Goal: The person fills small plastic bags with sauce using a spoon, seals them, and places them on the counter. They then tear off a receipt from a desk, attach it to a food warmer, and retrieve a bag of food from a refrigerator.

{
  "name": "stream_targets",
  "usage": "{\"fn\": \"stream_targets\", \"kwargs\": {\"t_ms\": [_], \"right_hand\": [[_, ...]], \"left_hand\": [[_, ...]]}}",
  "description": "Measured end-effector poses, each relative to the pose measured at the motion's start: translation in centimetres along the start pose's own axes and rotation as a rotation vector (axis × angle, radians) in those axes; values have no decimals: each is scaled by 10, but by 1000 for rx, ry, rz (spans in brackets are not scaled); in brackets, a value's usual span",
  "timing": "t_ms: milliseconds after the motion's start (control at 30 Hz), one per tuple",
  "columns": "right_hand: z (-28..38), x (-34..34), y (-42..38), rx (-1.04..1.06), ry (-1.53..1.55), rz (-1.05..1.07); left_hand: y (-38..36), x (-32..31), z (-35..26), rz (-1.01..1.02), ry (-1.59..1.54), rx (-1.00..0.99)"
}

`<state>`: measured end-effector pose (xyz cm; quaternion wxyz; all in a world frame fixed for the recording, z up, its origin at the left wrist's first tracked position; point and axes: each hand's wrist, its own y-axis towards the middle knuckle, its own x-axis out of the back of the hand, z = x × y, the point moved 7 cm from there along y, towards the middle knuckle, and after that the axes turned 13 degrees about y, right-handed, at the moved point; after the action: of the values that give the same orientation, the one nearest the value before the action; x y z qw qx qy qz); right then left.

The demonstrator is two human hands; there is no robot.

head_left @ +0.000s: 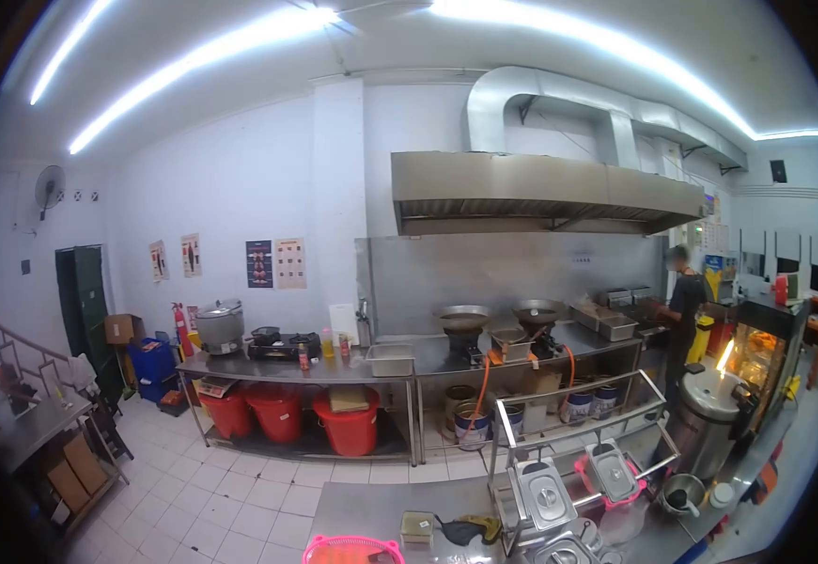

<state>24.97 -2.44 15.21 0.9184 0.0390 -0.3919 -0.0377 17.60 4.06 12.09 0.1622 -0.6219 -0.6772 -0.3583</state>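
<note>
Neither of my hands shows in the head view. Nearest to me is a steel worktable (362, 508) at the bottom. On it are a pink basket (352, 550), cut off by the lower edge, a small square container (417, 528) and a crumpled dark and yellow cloth-like item (470, 531). To their right, a metal rack (498, 451) holds lidded steel pans, among them a long one (546, 493) and another (613, 470). A metal pot (683, 491) with something dark inside stands farther right.
Along the back wall stand two large woks (463, 317) under a steel hood (540, 183). Red tubs (348, 428) sit beneath the back counter (334, 368). A co-worker (686, 305) stands near the fryers at right, behind a tall steel drum (709, 414). White floor tiles (240, 498) lie at left.
</note>
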Motion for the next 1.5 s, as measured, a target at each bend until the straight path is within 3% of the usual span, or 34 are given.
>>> {"fn": "stream_targets", "kwargs": {"t_ms": [267, 467, 500, 533, 567, 600, 700, 733, 767, 800, 833, 1067, 1100, 1200, 1333, 1433, 1500], "right_hand": [[18, -20, -48, -72, 124, -94], [44, -75, -127, -246, 338, -178], [44, -41, -135, -232, 122, -265], [66, -2, -139, -233, 67, -442], [98, 36, -146, -280, 59, -544], [133, 66, -153, -27, 135, -745], [242, 113, -153, 579, -63, -832], [264, 113, -151, 558, -203, -775], [279, 109, -148, 737, -217, -842], [294, 109, -144, 736, -117, -782], [301, 106, -145, 888, -168, -903], [287, 96, -130, 746, -142, -815], [284, 101, -129, 644, -113, -778], [282, 100, -129, 696, -47, -813], [280, 92, -124, 587, -118, -845], [286, 87, -118, 567, -155, -862], [279, 86, -116, 432, 115, -870]], "left_hand": [[-18, -22, 18, 45, 127, 55], [-82, -80, 34, 229, 146, 140], [-103, -93, 30, 285, 139, 159], [-103, -85, 31, 155, 86, 126], [-100, -75, 25, 158, 141, 168], [-100, -73, 28, 113, 88, 157], [-94, -55, -4, 38, 4, 112], [-95, -59, -5, 49, -58, 114], [-104, -74, 11, 110, -190, 214], [-96, -57, -18, 120, -58, 119], [-102, -62, -18, 154, -69, 134], [-139, -93, 15, 257, -262, 481], [-140, -87, 9, 209, -253, 462], [-144, -85, 10, 163, -242, 376], [-134, -68, -15, 207, -205, 496], [-122, -68, -19, 169, -177, 266], [-118, -68, -21, 191, -178, 265]]}}
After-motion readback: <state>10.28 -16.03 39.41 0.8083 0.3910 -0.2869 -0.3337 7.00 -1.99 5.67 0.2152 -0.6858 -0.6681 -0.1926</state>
